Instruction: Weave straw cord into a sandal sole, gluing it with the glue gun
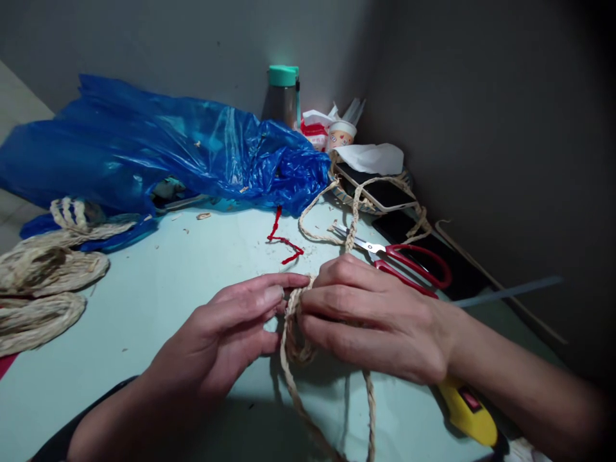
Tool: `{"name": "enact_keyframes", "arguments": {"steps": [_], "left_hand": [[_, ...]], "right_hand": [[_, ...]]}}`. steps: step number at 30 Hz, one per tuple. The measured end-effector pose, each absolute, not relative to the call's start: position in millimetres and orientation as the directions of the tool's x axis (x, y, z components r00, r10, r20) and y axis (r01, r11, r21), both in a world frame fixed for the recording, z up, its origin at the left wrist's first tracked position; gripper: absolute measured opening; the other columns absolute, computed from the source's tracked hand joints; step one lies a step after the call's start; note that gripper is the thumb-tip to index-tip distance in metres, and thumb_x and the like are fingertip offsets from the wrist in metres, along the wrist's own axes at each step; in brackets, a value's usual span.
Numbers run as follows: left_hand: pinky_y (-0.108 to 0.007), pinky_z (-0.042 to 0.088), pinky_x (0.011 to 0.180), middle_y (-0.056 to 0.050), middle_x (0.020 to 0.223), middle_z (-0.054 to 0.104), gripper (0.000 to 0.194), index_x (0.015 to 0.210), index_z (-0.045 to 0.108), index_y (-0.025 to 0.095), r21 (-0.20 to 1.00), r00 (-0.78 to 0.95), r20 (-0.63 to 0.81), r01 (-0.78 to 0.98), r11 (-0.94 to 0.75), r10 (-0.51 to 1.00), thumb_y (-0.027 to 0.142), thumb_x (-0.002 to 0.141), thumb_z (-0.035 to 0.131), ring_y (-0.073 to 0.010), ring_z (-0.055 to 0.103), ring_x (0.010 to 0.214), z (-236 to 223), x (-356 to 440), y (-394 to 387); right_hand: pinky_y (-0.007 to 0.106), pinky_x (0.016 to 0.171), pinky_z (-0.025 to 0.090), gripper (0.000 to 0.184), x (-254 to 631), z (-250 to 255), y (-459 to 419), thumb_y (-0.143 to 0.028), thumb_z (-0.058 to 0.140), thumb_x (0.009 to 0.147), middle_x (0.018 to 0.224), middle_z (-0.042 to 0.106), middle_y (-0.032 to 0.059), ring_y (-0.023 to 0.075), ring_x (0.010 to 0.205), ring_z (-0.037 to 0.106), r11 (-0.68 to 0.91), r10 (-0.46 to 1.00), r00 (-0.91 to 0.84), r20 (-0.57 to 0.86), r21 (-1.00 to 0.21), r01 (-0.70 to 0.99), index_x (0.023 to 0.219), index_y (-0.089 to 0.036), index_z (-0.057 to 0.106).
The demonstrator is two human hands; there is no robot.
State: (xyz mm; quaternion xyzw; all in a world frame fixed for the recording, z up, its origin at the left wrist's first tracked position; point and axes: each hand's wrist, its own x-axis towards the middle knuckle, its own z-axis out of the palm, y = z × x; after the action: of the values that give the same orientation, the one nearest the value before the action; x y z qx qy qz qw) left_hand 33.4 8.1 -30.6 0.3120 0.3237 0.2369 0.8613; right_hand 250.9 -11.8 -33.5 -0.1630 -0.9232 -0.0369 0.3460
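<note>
A pale braided straw cord is wound into a small loop between my two hands, above the table. My left hand holds the loop's left side; its index finger reaches along the top and the thumb lies close to the braid. My right hand is closed on the loop's right side, fingertips bent in and partly hidden. One stretch of the braid runs up behind my right hand past the scissors; other lengths hang down to the front edge. Red-handled scissors lie just beyond my right hand.
Woven straw slippers lie at left. Behind are a blue plastic bag, a teal-lidded bottle, a decorated cup and a basket holding a phone. Red twisted wire lies mid-table. A yellow-handled tool sits under my right forearm.
</note>
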Motion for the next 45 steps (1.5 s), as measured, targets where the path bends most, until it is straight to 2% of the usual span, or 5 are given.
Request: {"name": "enact_keyframes", "arguments": {"steps": [8,21,33,37,45], "left_hand": [[-0.036,0.056,0.079,-0.011,0.095,0.073,0.028,0.112,0.074,0.015,0.675,0.699,-0.399,-0.215,0.706,0.594,0.026,0.090,0.062,-0.0239,0.068,0.086,-33,33,10],[-0.028,0.058,0.076,-0.007,0.096,0.076,0.021,0.104,0.079,0.022,0.657,0.703,-0.432,-0.184,0.731,0.565,0.025,0.089,0.065,-0.0202,0.070,0.088,-35,34,8],[-0.024,0.054,0.074,-0.004,0.093,0.075,0.019,0.098,0.081,0.023,0.676,0.655,-0.496,-0.121,0.727,0.570,0.027,0.080,0.078,-0.0184,0.068,0.086,-23,36,5],[-0.025,0.053,0.080,-0.007,0.103,0.074,0.027,0.108,0.076,0.021,0.691,0.656,-0.487,-0.114,0.714,0.576,0.018,0.081,0.077,-0.0184,0.069,0.090,-22,36,7],[-0.030,0.055,0.085,-0.014,0.122,0.071,0.039,0.120,0.068,0.017,0.705,0.676,-0.398,-0.208,0.679,0.620,0.017,0.081,0.074,-0.0281,0.069,0.110,-33,37,12]], "right_hand": [[0.040,0.082,0.053,0.032,249,-33,-17,-0.012,0.038,0.105,0.084,0.064,0.0102,0.0237,0.093,0.059,0.941,0.308,-0.711,0.632,-0.093,0.325,0.093,-0.007,0.068],[0.039,0.073,0.055,0.011,243,-22,-20,-0.012,0.063,0.091,0.082,0.072,0.0126,0.0228,0.078,0.061,0.940,0.247,-0.753,0.610,0.037,0.338,0.088,-0.006,0.072],[0.037,0.074,0.054,0.016,240,-28,-28,-0.019,0.066,0.090,0.089,0.074,0.0089,0.0213,0.083,0.061,0.933,0.199,-0.752,0.629,0.113,0.342,0.076,-0.014,0.071],[0.036,0.076,0.055,0.015,242,-27,-23,-0.013,0.058,0.094,0.078,0.070,0.0089,0.0208,0.080,0.060,0.929,0.257,-0.709,0.657,0.035,0.369,0.086,-0.009,0.071],[0.034,0.081,0.052,0.029,249,-35,-14,-0.014,0.040,0.106,0.096,0.069,0.0117,0.0201,0.093,0.059,0.917,0.382,-0.693,0.611,-0.157,0.367,0.102,-0.006,0.068]]}}
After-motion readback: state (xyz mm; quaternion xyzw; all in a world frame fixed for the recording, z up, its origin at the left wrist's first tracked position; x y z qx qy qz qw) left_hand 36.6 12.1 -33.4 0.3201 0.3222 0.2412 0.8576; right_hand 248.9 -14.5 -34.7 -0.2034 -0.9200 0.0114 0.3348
